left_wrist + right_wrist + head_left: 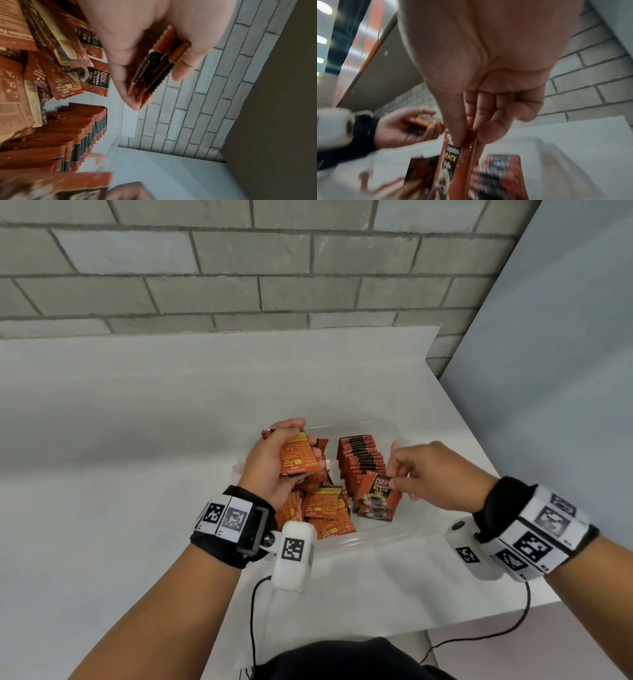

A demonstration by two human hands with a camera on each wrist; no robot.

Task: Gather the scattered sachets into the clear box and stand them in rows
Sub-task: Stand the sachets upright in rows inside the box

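A clear box (pixel 363 537) sits on the white table, near its right end. In its right half stands a row of red-and-black sachets (pixel 361 460), upright on edge. Loose sachets (pixel 325 508) lie in a heap in its left half. My left hand (pixel 291 455) hovers over the box's left side and grips a small stack of sachets (pixel 297 455), whose edges (pixel 154 70) show between thumb and fingers in the left wrist view. My right hand (pixel 399 474) pinches one sachet (pixel 376 498) by its top edge at the near end of the row; the right wrist view shows this sachet (pixel 453 159) below the fingers.
The white table (pixel 137 440) stretches to the left of the box. A grey brick wall (pixel 239 268) runs behind it. The table's right edge (pixel 534 604) is close to the box, with a pale panel (pixel 565 371) beyond. Black cables (pixel 253 621) hang from both wrist cameras.
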